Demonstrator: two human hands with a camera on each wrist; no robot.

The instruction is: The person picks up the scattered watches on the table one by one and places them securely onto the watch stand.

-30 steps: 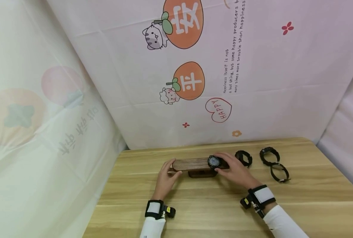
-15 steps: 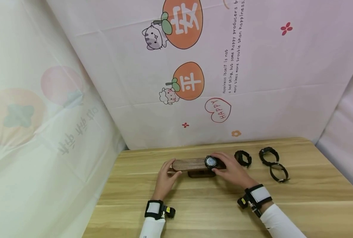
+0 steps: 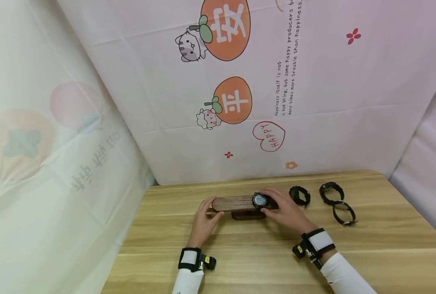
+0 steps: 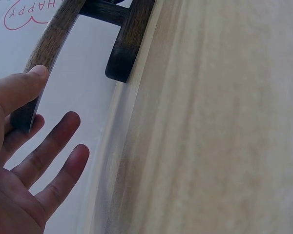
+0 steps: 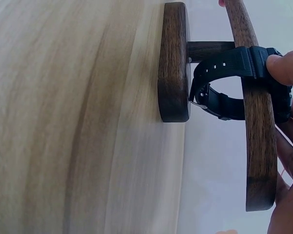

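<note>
A dark wooden watch stand [image 3: 234, 203] has a long top bar on a short post and a flat base [image 5: 174, 63]. Looped round the bar, right of its middle, is a black wristwatch [image 3: 260, 200] with its face up. My left hand [image 3: 204, 221] pinches the bar's left end between thumb and forefinger, the other fingers spread, as the left wrist view shows. My right hand [image 3: 288, 211] grips the watch at its case, thumb on the near side. In the right wrist view the watch's strap [image 5: 224, 68] hangs closed in a loop under the bar.
To the right on the wooden table [image 3: 254, 261] lie more black watches: one watch [image 3: 299, 196] just past my right hand, another watch [image 3: 332, 192] farther right, and a thinner one [image 3: 344, 213] against it. A printed white curtain [image 3: 188, 159] stands behind the table.
My right hand has slid the watch a little to the left along the bar, mostly in the first half second. The left hand and the stand have stayed in place.
</note>
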